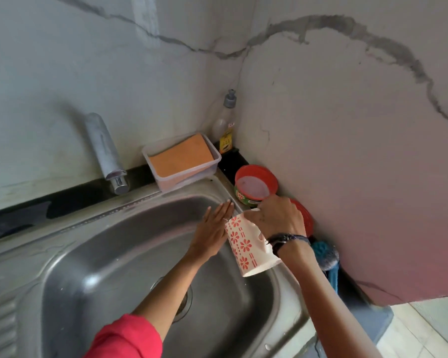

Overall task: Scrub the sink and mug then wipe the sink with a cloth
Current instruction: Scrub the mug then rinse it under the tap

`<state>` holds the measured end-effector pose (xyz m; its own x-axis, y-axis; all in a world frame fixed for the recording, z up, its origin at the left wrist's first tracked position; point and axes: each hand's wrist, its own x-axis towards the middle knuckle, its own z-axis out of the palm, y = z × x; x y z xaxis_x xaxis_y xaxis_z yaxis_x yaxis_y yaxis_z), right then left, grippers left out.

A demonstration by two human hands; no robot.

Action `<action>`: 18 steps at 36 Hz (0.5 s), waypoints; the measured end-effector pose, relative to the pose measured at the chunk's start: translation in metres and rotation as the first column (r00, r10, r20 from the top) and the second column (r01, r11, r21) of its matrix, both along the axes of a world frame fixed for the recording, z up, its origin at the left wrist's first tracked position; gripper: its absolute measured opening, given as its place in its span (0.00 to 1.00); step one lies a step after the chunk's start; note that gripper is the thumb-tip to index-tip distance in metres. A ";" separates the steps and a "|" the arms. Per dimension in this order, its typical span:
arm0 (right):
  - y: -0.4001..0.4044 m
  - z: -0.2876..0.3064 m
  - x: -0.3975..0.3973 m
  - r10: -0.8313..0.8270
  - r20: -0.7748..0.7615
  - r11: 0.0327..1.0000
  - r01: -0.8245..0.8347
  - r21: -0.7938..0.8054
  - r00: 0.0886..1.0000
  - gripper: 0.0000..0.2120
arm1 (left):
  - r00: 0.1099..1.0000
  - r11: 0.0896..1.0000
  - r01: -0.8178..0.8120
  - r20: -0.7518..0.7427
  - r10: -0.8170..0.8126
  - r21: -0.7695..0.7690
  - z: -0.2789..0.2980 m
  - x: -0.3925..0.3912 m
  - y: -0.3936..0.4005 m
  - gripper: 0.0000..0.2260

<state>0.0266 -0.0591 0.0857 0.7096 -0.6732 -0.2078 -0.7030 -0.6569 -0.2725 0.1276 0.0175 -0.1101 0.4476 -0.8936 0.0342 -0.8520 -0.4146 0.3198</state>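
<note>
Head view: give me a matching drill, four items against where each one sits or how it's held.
Items:
1. mug
2. orange sponge
3. soap bottle
4. red-rimmed tub

Places:
A. in the clear container behind the sink
B. standing in the wall corner
C. gripped by the right hand, over the sink's right edge
D. open, on the ledge right of the sink

Pairs: 1-C, 2-A, 3-B, 4-D
</note>
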 end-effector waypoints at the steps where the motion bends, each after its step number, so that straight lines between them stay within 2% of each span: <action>1: -0.001 0.001 0.011 0.019 0.007 1.000 -0.019 -0.008 1.000 0.15 | 1.000 0.999 0.014 0.003 -0.014 -0.036 -0.002 0.007 -0.001 0.32; 3: -0.002 0.002 0.035 0.065 0.011 0.997 -0.064 -0.051 0.998 0.15 | 0.999 0.998 0.032 0.021 -0.031 -0.045 -0.004 0.022 -0.002 0.31; 6: -0.003 0.001 0.065 0.115 -0.005 0.985 -0.115 -0.132 0.993 0.16 | 0.999 0.997 -0.046 0.026 0.048 -0.069 0.002 0.040 -0.005 0.24; 8: -0.002 0.000 0.076 0.123 0.006 0.982 -0.121 -0.147 0.992 0.16 | 0.993 0.994 -0.094 0.062 0.097 -0.057 0.006 0.049 -0.007 0.23; 13: -0.002 -0.009 0.076 0.137 0.066 0.985 -0.129 -0.110 0.988 0.18 | 0.938 0.938 -0.344 0.020 0.345 -0.039 0.000 0.064 -0.007 0.25; 18: -0.005 -0.017 0.062 0.163 0.081 0.986 -0.158 -0.059 0.983 0.17 | 0.863 0.863 -0.503 -0.030 0.505 0.038 -0.012 0.055 0.008 0.27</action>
